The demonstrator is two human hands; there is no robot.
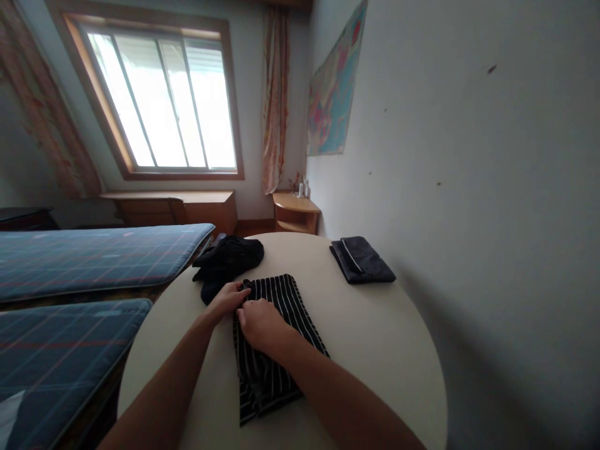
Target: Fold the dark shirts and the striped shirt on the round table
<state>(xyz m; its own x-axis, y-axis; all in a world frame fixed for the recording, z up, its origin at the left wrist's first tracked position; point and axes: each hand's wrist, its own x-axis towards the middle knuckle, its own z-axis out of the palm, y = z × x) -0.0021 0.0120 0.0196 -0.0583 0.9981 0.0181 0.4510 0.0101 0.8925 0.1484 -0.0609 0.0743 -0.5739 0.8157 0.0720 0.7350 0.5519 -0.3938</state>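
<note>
A black garment with white stripes lies on the round cream table, its long side running toward me. At its far left corner my left hand pinches the edge of the cloth. Close beside it, slightly nearer to me, my right hand is closed on the same striped cloth, with its forearm crossing over the garment's right side. The fingertips of both hands are partly hidden. The near end of the cloth looks rumpled.
A crumpled black cloth lies at the table's far left edge. A folded dark cloth rests at the far right. Two blue plaid mattresses stand left of the table. The white wall is on the right.
</note>
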